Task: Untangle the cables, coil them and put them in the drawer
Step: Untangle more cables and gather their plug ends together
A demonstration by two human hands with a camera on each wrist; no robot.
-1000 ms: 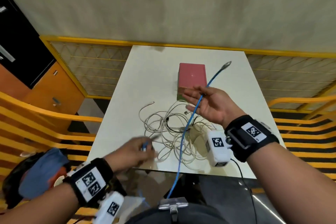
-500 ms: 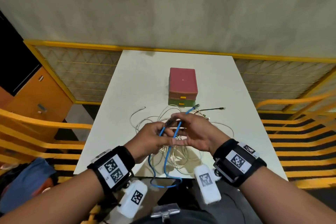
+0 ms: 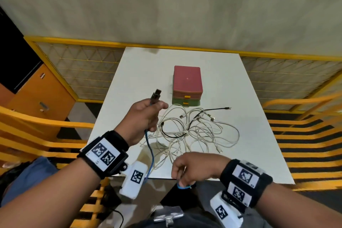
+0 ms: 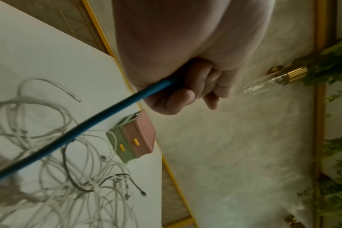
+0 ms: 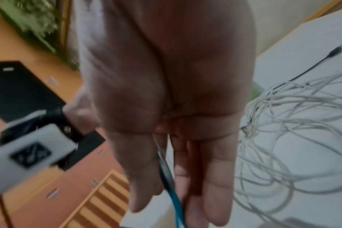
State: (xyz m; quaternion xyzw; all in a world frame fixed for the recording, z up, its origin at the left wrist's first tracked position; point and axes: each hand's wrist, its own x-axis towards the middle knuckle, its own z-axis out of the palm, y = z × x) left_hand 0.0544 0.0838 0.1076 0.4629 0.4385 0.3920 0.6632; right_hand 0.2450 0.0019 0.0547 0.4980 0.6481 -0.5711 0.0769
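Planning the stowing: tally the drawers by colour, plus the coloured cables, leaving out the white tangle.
Pink drawer: 1
Green drawer: 1
Blue cable: 1
Black cable: 1
Total: 4

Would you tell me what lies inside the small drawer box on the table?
The drawer box has both drawers shut; only its yellow handles show. Contents are hidden.

The blue cable (image 3: pixel 150 151) is being hidden below the tabletop (image 3: pixel 255 135) edge; the right wrist view is being blurred.
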